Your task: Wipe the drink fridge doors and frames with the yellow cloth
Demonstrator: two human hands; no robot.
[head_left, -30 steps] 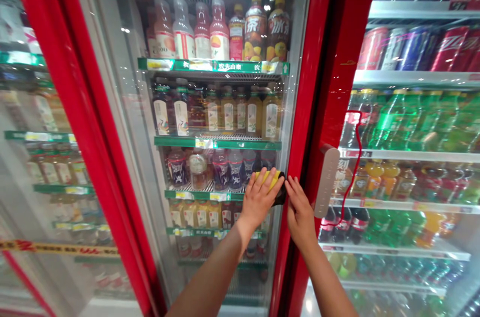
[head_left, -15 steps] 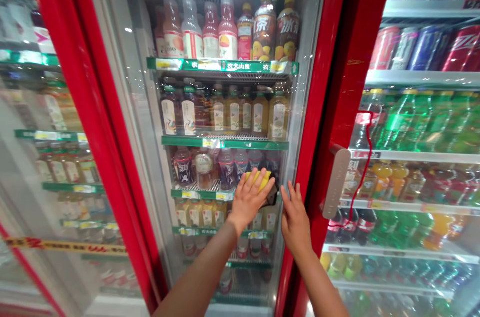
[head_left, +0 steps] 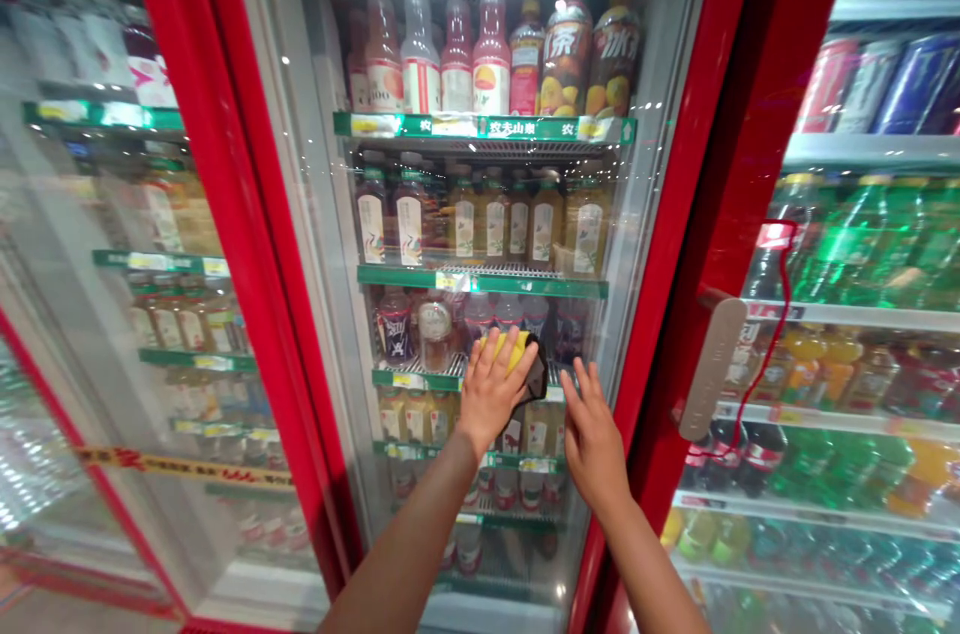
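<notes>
My left hand [head_left: 491, 389] lies flat over a yellow and dark grey cloth [head_left: 535, 376], pressing it to the glass door [head_left: 480, 319] of a drinks fridge. Its fingers cover much of the cloth, and the dark edge sticks out on the right. To the right, my right hand [head_left: 596, 439] is raised with its fingers apart, holding nothing. It is at the right part of the same door, near the red frame [head_left: 660, 244]; whether it touches the glass I cannot tell. Behind the glass, bottles [head_left: 491, 54] stand on green-edged shelves [head_left: 480, 282].
A grey door handle [head_left: 712, 369] projects from the red frame on the right, with a red cord [head_left: 780, 314] hanging past it. Another fridge with green bottles [head_left: 855, 234] stands at right. On the left is another glass-fronted fridge with a yellow strip [head_left: 187, 467] across it.
My view has shifted, so the fridge appears farther right. Relative to the shelves behind the glass, my left hand with the cloth has slid left; my right hand has shifted left too.
</notes>
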